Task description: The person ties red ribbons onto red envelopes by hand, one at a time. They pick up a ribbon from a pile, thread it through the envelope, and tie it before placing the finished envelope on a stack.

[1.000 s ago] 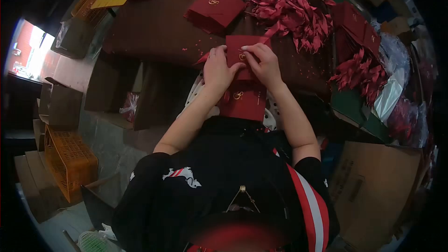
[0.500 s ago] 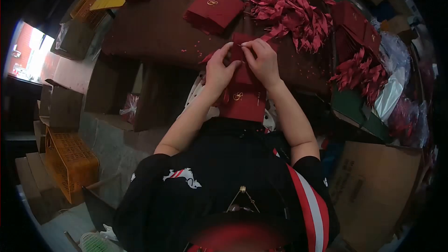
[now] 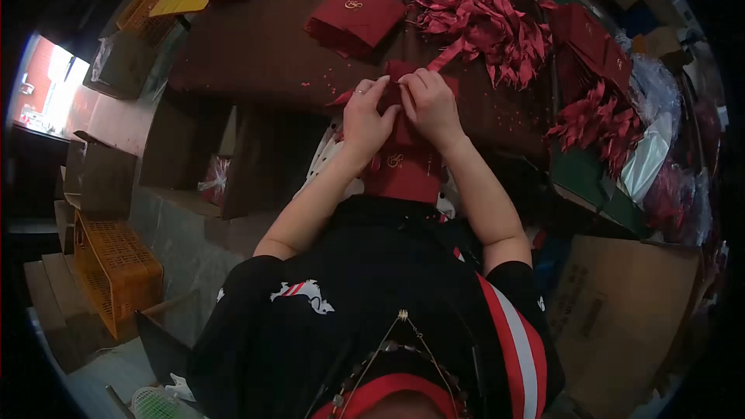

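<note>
On my lap, against the table edge, rests a dark red pouch (image 3: 403,174) with a gold emblem; its flap extends up beneath my hands. My left hand (image 3: 368,118) has thumb and fingers closed at the flap's upper part. Close beside it, my right hand (image 3: 431,106) pinches the same part with its fingertips. One piece of red ribbon (image 3: 341,98) sticks out left of my left hand, and another strip (image 3: 447,56) shows above my right hand. What lies exactly between the fingertips is too small to make out.
A stack of red pouches (image 3: 355,17) and a heap of red ribbons (image 3: 485,19) lie on the brown-covered table (image 3: 240,54). More pouches (image 3: 594,43) and ribbons (image 3: 597,124) are at right. Cardboard boxes (image 3: 621,302) and an orange crate (image 3: 120,275) stand around.
Both hands remain at the pouch flap with small finger shifts. My left hand has turned slightly, and my right hand's fingers have come down a little. The pouch's lower part is tilted differently.
</note>
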Demonstrator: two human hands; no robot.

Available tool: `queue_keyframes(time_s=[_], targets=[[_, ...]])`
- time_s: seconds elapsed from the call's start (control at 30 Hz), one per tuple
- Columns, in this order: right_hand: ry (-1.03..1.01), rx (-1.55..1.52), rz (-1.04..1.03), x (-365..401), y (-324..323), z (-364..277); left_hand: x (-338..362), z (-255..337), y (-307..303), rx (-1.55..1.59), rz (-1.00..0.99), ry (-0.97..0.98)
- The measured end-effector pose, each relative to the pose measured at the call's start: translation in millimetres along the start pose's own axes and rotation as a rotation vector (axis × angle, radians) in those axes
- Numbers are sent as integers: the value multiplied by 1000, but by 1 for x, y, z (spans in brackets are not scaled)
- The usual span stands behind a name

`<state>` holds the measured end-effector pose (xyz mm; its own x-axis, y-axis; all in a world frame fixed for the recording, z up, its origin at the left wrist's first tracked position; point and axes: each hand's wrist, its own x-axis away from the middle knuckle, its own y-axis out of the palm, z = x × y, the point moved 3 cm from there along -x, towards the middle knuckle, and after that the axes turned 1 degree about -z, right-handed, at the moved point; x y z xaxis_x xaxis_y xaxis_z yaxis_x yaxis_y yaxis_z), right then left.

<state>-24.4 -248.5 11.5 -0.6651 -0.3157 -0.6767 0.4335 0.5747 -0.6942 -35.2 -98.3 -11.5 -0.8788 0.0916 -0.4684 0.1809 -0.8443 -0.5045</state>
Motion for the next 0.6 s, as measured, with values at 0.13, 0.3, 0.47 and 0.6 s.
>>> queue_keyframes(time_s=[0.13, 0.3, 0.47, 0.6], targets=[[-14, 126, -53, -1, 3, -4, -1, -2, 2, -44, -48, -1], [-65, 138, -121, -3, 12, 5, -2, -13, 8, 15, -140, -81], [-125, 153, -201, -7, 11, 10, -4, -12, 8, -14, -176, -44], [-140, 9, -221, -11, 13, 22, -6, -12, 9, -29, -156, -29]])
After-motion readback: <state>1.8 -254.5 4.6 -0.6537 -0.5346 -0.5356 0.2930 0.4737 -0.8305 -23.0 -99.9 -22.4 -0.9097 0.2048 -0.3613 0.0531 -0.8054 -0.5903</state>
